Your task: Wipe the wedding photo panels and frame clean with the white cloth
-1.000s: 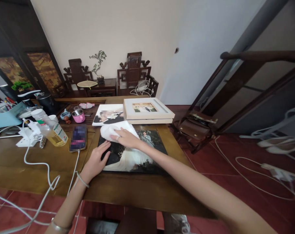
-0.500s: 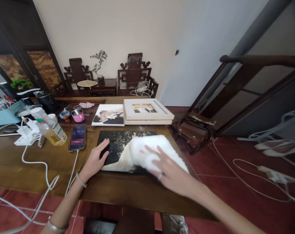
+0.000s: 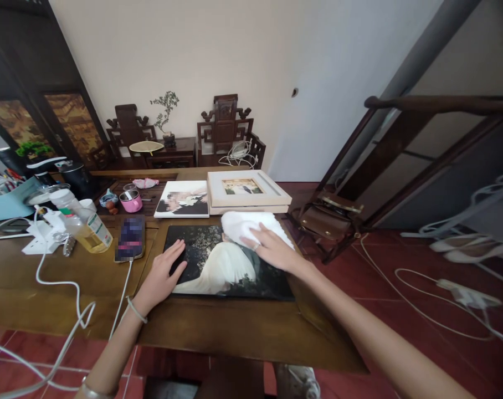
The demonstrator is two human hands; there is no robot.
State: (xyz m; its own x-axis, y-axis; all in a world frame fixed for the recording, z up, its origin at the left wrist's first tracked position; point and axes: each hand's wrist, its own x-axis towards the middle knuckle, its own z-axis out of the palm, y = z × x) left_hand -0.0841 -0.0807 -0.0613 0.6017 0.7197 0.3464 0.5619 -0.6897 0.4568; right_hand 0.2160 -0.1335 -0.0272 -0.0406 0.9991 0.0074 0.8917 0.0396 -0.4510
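A large dark photo print (image 3: 218, 266) lies flat on the wooden table (image 3: 235, 332). My left hand (image 3: 162, 274) rests flat on its left edge, fingers stretched out. My right hand (image 3: 272, 249) presses a white cloth (image 3: 245, 224) onto the print's far right corner, fingers spread over the cloth. Just behind the cloth stands a stack of pale picture frames (image 3: 245, 191), and a smaller unframed print (image 3: 183, 198) lies to their left.
A phone (image 3: 130, 238) on a white cable lies left of the print. Further left are an oil bottle (image 3: 89, 227), a pink pot (image 3: 131, 200), a power strip (image 3: 44, 235) and cables. A brown bag (image 3: 328, 221) sits on the floor at the right, beside a stair rail.
My right hand swept the cloth from the print's far left to its near right, then up to the far right corner. My left hand stayed on the print's left edge.
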